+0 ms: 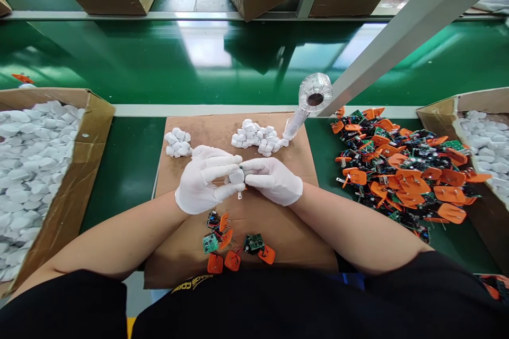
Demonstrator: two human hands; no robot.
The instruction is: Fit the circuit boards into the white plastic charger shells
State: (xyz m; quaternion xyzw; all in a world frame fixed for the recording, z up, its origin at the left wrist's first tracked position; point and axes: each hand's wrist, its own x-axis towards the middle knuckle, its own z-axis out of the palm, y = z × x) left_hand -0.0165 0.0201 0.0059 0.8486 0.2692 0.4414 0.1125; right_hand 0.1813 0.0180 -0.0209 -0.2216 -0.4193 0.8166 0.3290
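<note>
White-gloved, my left hand (209, 179) grips a small rounded white plastic casing (236, 176) between thumb and fingers. My right hand (273, 180), also gloved, meets it from the right with fingertips closed at a small circuit board (241, 168), of which only a dark green edge shows. A metal plug prong (239, 196) sticks out just below the hands, with a trace of orange beside it. Nearer my body, several circuit boards (253, 243) wired to orange plug plates (233, 260) lie on the cardboard sheet (278, 233).
White casings sit in a left pile (177, 142) and a right pile (258, 137) beyond my hands. A clear plastic handheld fan (315, 92) leans by a metal post (397, 37). Boards with orange plates are heaped (409, 169) at right. Cartons (93, 137) of white parts flank the bench.
</note>
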